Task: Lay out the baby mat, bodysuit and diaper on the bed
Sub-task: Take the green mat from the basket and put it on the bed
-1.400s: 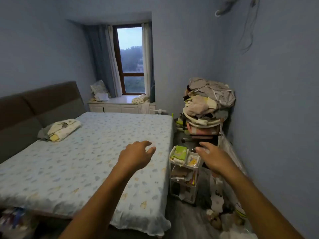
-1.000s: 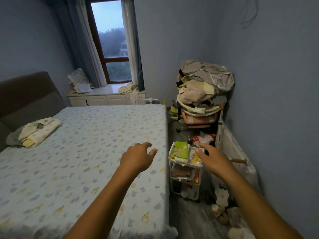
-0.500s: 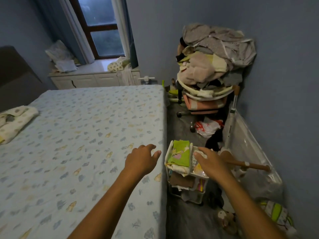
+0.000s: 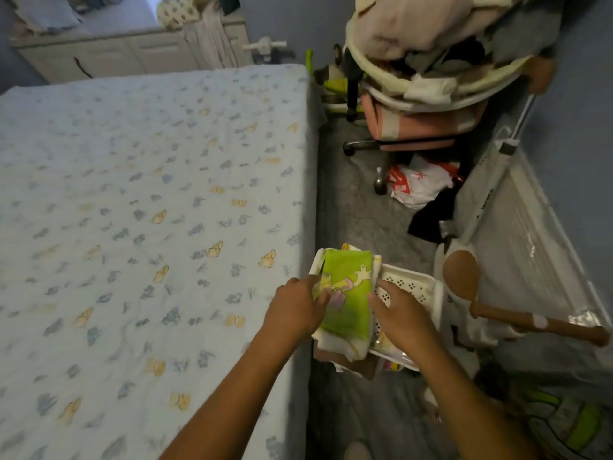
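Observation:
A folded green baby mat (image 4: pixel 348 293) with a cartoon print lies on top of a white perforated cart (image 4: pixel 411 290) beside the bed (image 4: pixel 149 210). My left hand (image 4: pixel 297 308) touches the mat's left edge with its fingers pressed against the fabric. My right hand (image 4: pixel 403 315) rests at the mat's right edge, fingers spread along it. Both hands flank the mat; whether either has closed on it is unclear. White cloth lies folded under the mat. I see neither a bodysuit nor a diaper that I can identify.
The bed carries a pale blue printed sheet. A chair (image 4: pixel 421 104) piled with clothes stands at the back right. A plastic bag (image 4: pixel 418 184) and a wooden-handled brush (image 4: pixel 497 300) lie on the grey floor. A white cabinet (image 4: pixel 126 51) runs along the far wall.
The view has dropped and moved closer to the cart. Both hands have reached forward and down, from hovering above the bed edge and cart to touching the green mat's sides.

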A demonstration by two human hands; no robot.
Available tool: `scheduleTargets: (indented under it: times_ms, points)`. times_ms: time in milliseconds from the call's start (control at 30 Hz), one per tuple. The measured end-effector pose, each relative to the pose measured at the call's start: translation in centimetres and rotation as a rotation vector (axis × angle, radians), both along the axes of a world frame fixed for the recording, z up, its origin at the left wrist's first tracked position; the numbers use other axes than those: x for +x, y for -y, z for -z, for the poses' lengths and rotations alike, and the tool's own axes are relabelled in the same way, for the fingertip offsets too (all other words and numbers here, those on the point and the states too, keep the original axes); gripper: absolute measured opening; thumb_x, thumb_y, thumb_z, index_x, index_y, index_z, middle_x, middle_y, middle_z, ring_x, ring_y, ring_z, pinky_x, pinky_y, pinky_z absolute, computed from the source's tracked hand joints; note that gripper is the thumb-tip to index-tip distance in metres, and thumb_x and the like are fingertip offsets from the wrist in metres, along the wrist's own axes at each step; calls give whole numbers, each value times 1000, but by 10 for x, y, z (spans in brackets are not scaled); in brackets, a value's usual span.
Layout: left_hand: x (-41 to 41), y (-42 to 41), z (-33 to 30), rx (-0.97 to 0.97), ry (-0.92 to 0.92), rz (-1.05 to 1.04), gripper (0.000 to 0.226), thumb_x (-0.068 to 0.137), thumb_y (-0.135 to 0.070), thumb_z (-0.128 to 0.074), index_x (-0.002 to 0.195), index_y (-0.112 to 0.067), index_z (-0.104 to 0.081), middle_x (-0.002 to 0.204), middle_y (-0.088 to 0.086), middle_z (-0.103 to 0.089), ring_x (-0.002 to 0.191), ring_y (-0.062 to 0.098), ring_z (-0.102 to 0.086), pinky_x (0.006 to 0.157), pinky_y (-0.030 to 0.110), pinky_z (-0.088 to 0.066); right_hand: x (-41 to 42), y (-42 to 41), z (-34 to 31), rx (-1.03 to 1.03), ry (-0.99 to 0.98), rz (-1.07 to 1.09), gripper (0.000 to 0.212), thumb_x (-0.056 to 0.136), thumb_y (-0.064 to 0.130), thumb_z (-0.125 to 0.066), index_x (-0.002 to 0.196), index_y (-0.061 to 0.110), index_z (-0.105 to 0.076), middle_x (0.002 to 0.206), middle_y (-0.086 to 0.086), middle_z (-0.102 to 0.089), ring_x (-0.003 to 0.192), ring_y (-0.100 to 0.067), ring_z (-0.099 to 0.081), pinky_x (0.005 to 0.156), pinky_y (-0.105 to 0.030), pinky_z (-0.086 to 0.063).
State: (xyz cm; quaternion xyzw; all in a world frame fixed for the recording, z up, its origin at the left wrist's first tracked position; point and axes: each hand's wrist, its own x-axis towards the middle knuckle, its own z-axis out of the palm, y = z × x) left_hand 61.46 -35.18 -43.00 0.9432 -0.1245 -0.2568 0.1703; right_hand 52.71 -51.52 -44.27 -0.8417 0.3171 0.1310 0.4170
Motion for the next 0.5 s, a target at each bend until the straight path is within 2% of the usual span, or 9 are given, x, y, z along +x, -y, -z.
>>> scheduleTargets:
  times_ms: [67,167,300,400,500]
  points:
    - [6,12,30,-10,-69,-17,55,95,-55,-46,143,-28,-47,133,13,-57,120,32,-57,98,40,-47,12,-2,30,12,-13,12,50,94,42,-50,140,22,-49,139,-8,-56,128,-28,-50,105,-38,-38]
    - [14,26,66,-64,-155,-44,55,95,-52,-50,144,-28,-44,135,15,-53,120,34,-56,98,37,-45,30,-6,68,25,-2,19,51,94,39,-53,141,21,-48,143,-6,-52,130,-25,-47,104,-36,-38]
    - [22,39,98,-134,-151,-3,46,99,-38,-49,143,-28,-44,143,12,-45,118,31,-57,98,35,-45,47,-7,103,7,5,15,51,92,41,-54,141,26,-46,146,0,-47,135,-22,-40,114,-43,-31]
    - [25,47,117,-73,-135,109,44,102,-33,-41,145,-24,-44,148,7,-42,127,28,-48,108,34,-40,52,-8,115,-62,46,51,49,90,36,-59,137,27,-51,139,-3,-50,131,-24,-41,112,-47,-33]
    - [27,49,126,-75,-137,100,50,101,-30,-41,150,-23,-34,143,17,-43,124,34,-46,108,40,-39,53,-9,120,-85,118,76,50,84,27,-67,133,31,-55,127,-2,-51,121,-24,-48,105,-44,-40]
